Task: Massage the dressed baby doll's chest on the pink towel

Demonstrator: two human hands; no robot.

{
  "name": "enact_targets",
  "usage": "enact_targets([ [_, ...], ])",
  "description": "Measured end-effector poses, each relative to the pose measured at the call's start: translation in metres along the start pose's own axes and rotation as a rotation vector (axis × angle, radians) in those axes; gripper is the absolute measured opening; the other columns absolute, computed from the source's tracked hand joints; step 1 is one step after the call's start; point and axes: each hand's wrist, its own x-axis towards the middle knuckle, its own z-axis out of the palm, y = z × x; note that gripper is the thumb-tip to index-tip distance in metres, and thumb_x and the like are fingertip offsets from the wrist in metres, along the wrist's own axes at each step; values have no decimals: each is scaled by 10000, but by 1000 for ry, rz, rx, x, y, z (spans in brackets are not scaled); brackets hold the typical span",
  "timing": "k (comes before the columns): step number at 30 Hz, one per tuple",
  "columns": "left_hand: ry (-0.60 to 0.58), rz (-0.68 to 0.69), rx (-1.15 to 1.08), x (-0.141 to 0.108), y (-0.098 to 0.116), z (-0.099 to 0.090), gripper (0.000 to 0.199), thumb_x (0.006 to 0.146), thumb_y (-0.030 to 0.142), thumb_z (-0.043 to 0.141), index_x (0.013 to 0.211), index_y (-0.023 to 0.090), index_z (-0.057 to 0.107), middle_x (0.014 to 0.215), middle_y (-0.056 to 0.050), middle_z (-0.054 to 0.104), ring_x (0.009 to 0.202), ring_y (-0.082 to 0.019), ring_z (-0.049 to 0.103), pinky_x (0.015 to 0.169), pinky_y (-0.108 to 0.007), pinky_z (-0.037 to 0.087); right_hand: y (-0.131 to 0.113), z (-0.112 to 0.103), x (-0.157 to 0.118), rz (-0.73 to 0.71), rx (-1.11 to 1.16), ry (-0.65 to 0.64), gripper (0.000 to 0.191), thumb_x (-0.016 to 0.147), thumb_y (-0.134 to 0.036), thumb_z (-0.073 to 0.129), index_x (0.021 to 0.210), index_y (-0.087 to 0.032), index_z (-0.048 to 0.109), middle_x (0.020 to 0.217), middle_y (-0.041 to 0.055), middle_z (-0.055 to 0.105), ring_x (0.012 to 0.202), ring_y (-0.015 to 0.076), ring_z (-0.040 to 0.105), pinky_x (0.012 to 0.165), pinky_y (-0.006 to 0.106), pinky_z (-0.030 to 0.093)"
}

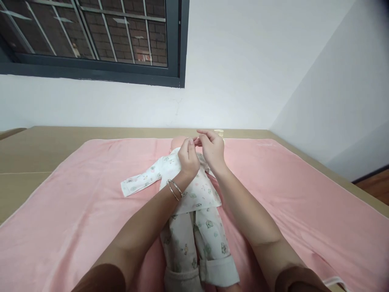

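Observation:
A baby doll (178, 142) lies on its back, its feet toward me, in a white long-sleeved top (170, 166) and matching trousers (184, 243) with small printed figures. Over the doll's upper chest and neck, my left hand (189, 156) is closed, thumb against curled fingers, two thin bangles on its wrist. My right hand (213, 150) meets it from the other side, fingertips pinched together and one finger stretched out. Whatever lies between the fingertips is too small or hidden to make out. My hands cover most of the doll's head. One sleeve (141, 184) stretches flat to the left.
A pink cloth (100, 170) with some creases covers most of the wooden table (27, 154). Behind my right hand a pale object (219, 132) partly shows. A white wall (231, 73) and a dark-framed barred window (179, 44) stand beyond the table.

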Motion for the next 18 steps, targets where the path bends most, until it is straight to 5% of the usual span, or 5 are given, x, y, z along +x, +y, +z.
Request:
enact_targets([
  [6, -27, 170, 132, -23, 10, -17, 326, 1018, 422, 408, 1125, 198, 618, 1127, -114, 673, 1083, -226, 636, 976, -403, 518, 23, 14, -7, 79, 41, 80, 262, 762, -279, 501, 943, -183, 665, 630, -53, 579, 628, 143, 590, 639, 266, 500],
  [10, -123, 238, 212, -36, 17, -45, 291, 1003, 358, 409, 1158, 205, 602, 1173, -119, 661, 1148, -241, 607, 1043, -443, 484, 45, 26, -18, 37, -109, -62, 303, 783, -253, 473, 1025, -182, 641, 745, -15, 648, 691, 163, 606, 672, 284, 489],
  [14, -112, 96, 345, -26, 2, -72, 245, 967, 279, 419, 1102, 210, 612, 1149, -104, 654, 1119, -228, 607, 1032, -427, 487, 52, 29, -35, -261, -396, -247, 279, 835, -213, 454, 998, -189, 679, 1000, 83, 727, 930, 226, 650, 864, 357, 500],
  [18, -65, -190, 431, -5, -29, -86, 278, 899, 169, 416, 1115, 197, 589, 1169, -104, 643, 1147, -229, 600, 1057, -440, 476, 55, 29, -53, -510, -606, -320, 297, 842, -158, 440, 967, -180, 709, 976, 111, 726, 973, 265, 629, 926, 398, 468],
])
